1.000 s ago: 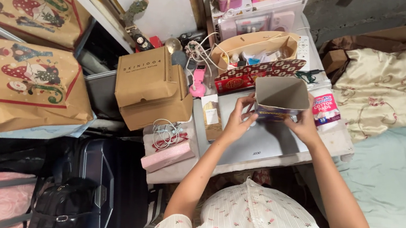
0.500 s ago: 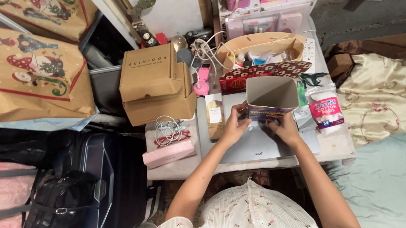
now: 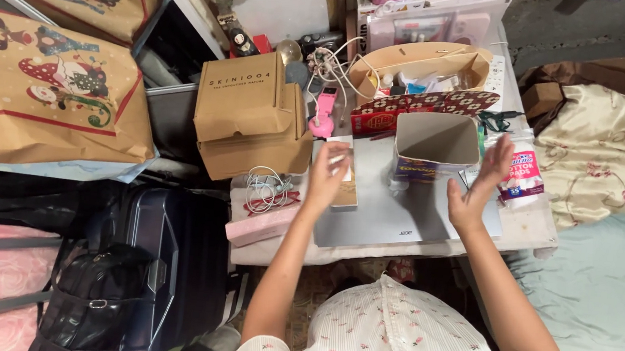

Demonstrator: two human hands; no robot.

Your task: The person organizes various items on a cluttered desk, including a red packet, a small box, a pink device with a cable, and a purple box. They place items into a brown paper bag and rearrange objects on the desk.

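An open-topped cardboard box (image 3: pixel 435 145) with a purple and yellow printed side stands upright on a closed silver laptop (image 3: pixel 393 206). Neither hand touches it. My left hand (image 3: pixel 328 175) hovers to its left with spread fingers, over a small tan and white carton (image 3: pixel 345 172) lying at the laptop's left edge. My right hand (image 3: pixel 479 188) is held open to the right of the box, palm facing it, in front of a pack of cotton pads (image 3: pixel 524 170).
Two stacked brown shipping boxes (image 3: pixel 250 122) sit at the left of the small table. Behind are a tan organiser bag (image 3: pixel 422 68), a red patterned box (image 3: pixel 426 106), a pink gadget (image 3: pixel 324 112), white cables (image 3: pixel 265 188). A dark suitcase (image 3: pixel 167 261) stands left; bedding (image 3: pixel 603 249) lies right.
Both hands held the cardboard box and lowered it onto the laptop. They have now let go and moved apart, left hand to the left, right hand to the right.
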